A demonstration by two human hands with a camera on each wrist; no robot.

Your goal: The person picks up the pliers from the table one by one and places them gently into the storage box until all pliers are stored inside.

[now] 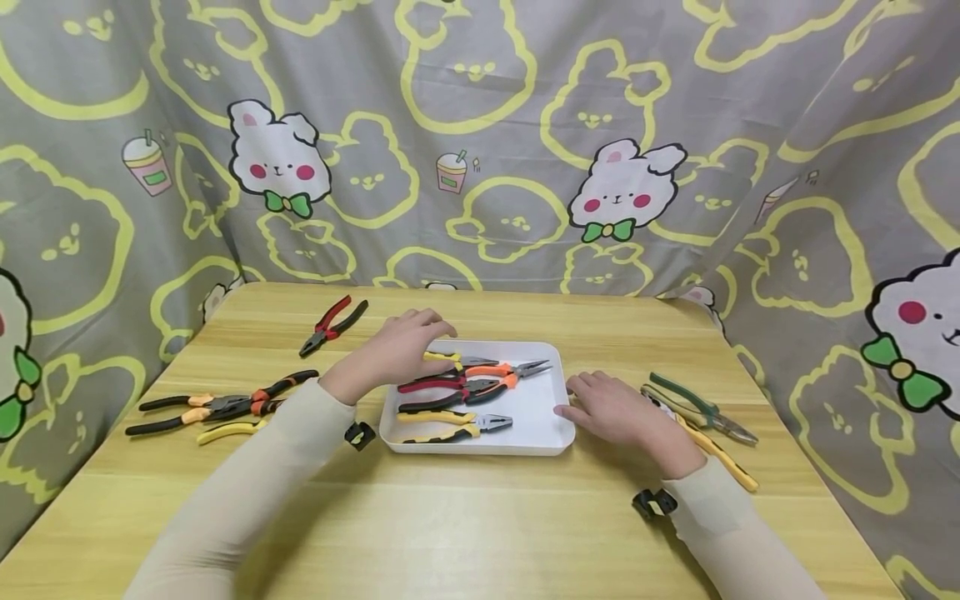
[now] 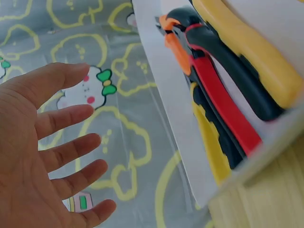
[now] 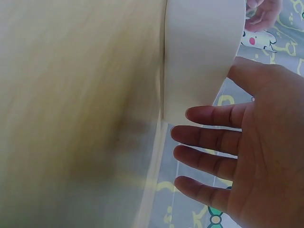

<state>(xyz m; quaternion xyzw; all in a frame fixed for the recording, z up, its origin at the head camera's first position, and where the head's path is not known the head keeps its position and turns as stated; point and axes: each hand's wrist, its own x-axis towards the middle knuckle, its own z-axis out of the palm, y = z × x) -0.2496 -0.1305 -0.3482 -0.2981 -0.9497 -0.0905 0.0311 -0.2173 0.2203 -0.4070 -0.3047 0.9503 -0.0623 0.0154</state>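
Note:
A white tray (image 1: 536, 429) sits mid-table with several pliers in it. Nearest me lie yellow-and-black combination pliers (image 1: 491, 422). Behind them are red-and-black pliers (image 1: 431, 385), orange-and-black long-nose pliers (image 1: 513, 375) and a yellow-handled pair (image 1: 442, 357), partly covered. Above the tray's left end hovers my left hand (image 1: 397, 346), its fingers spread and nothing in them in the left wrist view. My right hand (image 1: 611, 408) is beside the tray's right wall, thumb close to the rim. In the right wrist view, its fingers (image 3: 209, 137) extend loosely along the tray's outer side.
Red-and-black pliers (image 1: 327, 332) lie at the back left. Further forward are orange-and-black pliers (image 1: 225, 407) and a yellow handle (image 1: 228, 429). Green-handled pliers (image 1: 708, 410) and a yellow-handled tool (image 1: 723, 458) lie right of my right hand. A patterned curtain (image 1: 510, 150) encloses the table.

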